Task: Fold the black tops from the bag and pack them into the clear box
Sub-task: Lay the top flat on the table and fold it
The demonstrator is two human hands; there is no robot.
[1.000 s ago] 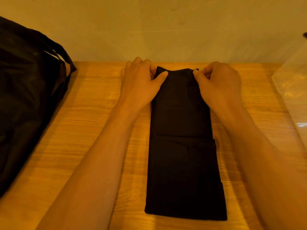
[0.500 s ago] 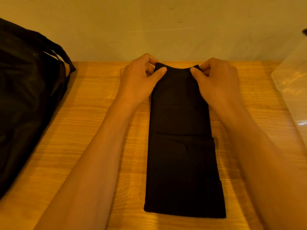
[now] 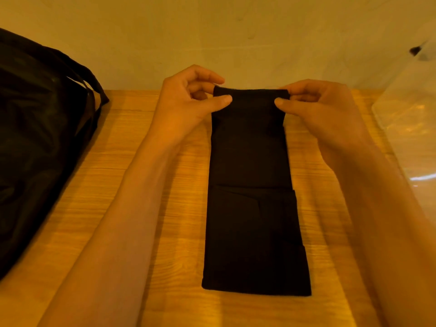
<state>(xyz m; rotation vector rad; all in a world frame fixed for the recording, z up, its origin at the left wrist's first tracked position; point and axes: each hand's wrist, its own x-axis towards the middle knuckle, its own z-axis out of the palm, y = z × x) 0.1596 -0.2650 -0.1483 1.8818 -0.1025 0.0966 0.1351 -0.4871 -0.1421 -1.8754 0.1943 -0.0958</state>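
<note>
A black top (image 3: 253,204), folded into a long narrow strip, lies on the wooden table (image 3: 141,232) and runs from near the wall toward me. My left hand (image 3: 186,102) pinches its far left corner between thumb and fingers. At the far right corner my right hand (image 3: 318,107) pinches the cloth the same way. The far end of the strip is raised off the table. The black bag (image 3: 40,138) sits at the left. Part of the clear box (image 3: 410,119) shows at the right edge.
A pale wall (image 3: 212,31) stands right behind the table's far edge. The bag's straps (image 3: 92,79) hang toward the table near my left hand. Bare wood lies between the bag and the strip.
Both hands have lifted the far end of the strip off the table, from resting low on it to pinching its corners in the air.
</note>
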